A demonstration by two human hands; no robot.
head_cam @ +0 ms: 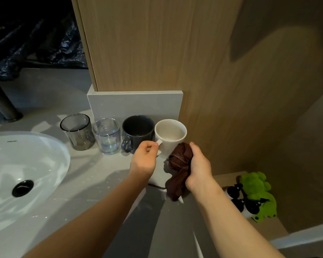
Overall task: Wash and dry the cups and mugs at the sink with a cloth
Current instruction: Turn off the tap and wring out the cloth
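Note:
A white mug (171, 136) stands upright at the right end of a row on the grey counter (104, 183). My left hand (145, 159) grips its handle. My right hand (199, 166) holds a bunched brown cloth (179, 164) against the mug's right side, and the cloth's tail hangs down to the counter. Left of the white mug stand a dark grey mug (137, 134), a clear glass (106, 135) and a smoky grey glass (76, 131), all upright.
A white sink basin (17, 174) with a black drain lies at the left, a tap base (6, 107) behind it. A wooden panel (157, 43) rises behind the cups. On a lower shelf at the right sit a green plush toy (257, 194) and dark pump bottles (237, 198).

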